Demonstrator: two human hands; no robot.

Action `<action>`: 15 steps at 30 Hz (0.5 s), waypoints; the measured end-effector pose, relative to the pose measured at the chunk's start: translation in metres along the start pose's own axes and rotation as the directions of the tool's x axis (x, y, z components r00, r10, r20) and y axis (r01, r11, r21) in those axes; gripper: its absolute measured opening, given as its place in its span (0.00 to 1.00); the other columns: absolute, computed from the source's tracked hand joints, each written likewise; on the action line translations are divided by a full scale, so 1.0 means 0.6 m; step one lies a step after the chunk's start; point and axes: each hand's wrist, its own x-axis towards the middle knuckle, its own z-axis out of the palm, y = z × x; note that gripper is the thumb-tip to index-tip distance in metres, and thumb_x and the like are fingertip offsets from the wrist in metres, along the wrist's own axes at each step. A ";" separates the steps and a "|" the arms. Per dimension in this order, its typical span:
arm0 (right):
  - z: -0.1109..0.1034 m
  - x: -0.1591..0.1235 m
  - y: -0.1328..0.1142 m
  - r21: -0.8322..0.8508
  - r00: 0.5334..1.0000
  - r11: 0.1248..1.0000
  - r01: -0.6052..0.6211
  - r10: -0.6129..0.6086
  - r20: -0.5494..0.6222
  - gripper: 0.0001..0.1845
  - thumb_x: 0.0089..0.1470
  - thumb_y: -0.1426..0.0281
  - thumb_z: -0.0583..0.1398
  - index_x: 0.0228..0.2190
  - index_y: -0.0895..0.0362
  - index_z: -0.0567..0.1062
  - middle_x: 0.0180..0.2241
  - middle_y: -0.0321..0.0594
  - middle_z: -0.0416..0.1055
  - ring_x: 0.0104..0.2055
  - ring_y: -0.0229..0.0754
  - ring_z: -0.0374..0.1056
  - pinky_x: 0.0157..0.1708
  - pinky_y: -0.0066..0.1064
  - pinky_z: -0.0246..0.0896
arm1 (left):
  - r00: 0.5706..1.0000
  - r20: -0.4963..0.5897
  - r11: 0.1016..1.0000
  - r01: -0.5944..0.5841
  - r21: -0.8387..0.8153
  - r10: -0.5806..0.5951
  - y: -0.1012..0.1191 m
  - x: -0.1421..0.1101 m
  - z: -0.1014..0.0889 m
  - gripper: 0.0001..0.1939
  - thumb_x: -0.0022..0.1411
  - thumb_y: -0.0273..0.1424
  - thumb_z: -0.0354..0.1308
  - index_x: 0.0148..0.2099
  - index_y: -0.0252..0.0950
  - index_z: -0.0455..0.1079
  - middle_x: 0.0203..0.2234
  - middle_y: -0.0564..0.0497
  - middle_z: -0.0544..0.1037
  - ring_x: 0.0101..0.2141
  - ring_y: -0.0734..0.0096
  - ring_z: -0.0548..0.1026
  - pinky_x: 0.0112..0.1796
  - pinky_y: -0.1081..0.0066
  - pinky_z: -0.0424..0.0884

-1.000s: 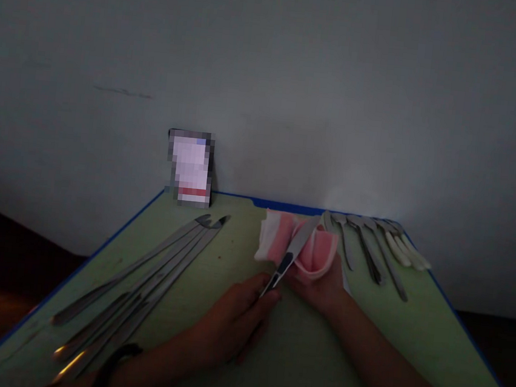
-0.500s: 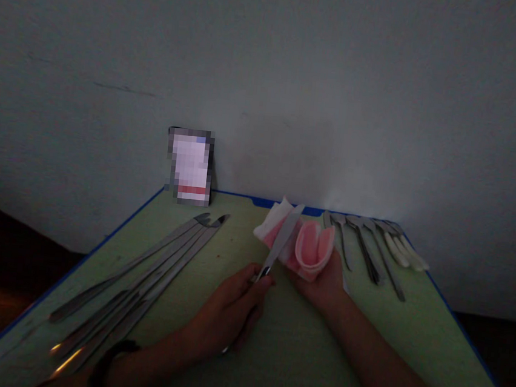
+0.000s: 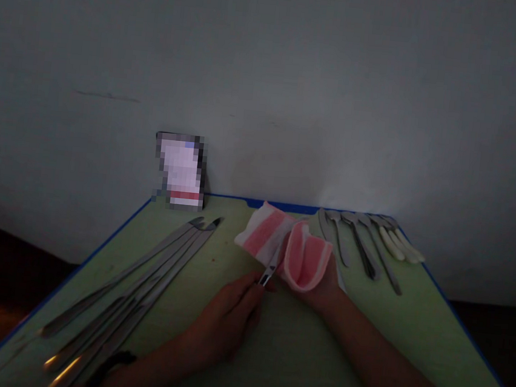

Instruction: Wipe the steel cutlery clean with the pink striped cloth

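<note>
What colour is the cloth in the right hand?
The cloth has pink and white stripes; it shows best in the head view.

Shot was dim, low-contrast. Phone (image 3: 181,171) screen glowed, pixelated. Orange glints sat on cutlery handles (image 3: 68,370) below-left of phone; knife (image 3: 273,265), lower right of phone, looked soft.

A black band (image 3: 109,369) circles the left wrist, soft-edged and slightly uneven in outline, like a fabric hair tie or a bracelet; the dim light hides its exact material. The left hand (image 3: 228,321) is ungloved, as is the right hand (image 3: 322,290), and both the left forearm (image 3: 162,364) and the right forearm (image 3: 387,370) are bare.
</note>
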 end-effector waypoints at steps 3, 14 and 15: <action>0.015 -0.003 0.009 0.063 0.994 0.994 -0.091 0.087 0.059 0.06 0.37 0.70 0.62 0.22 0.58 0.71 0.21 0.34 0.69 0.22 0.36 0.62 0.28 0.30 0.63 | 0.999 -0.011 0.996 -0.049 0.079 0.050 -0.005 0.000 0.001 0.14 0.65 0.41 0.41 0.38 0.36 0.60 0.17 0.60 0.61 0.12 0.82 0.56 0.11 0.82 0.54; 0.031 0.000 0.020 -0.144 0.977 0.971 0.193 -0.204 -0.067 0.14 0.48 0.58 0.59 0.26 0.57 0.71 0.20 0.33 0.66 0.21 0.33 0.58 0.23 0.26 0.53 | 0.990 0.090 0.925 -0.136 0.354 0.111 0.014 -0.001 -0.003 0.15 0.66 0.40 0.40 0.38 0.36 0.63 0.18 0.57 0.66 0.18 0.75 0.66 0.20 0.77 0.61; 0.030 0.001 0.017 -0.149 0.967 0.965 0.218 -0.234 -0.101 0.15 0.49 0.57 0.58 0.24 0.57 0.71 0.20 0.33 0.66 0.21 0.33 0.58 0.22 0.26 0.53 | 0.986 0.095 0.906 -0.166 0.389 0.140 0.016 -0.003 -0.003 0.15 0.66 0.39 0.41 0.37 0.36 0.64 0.20 0.55 0.68 0.21 0.74 0.67 0.22 0.77 0.63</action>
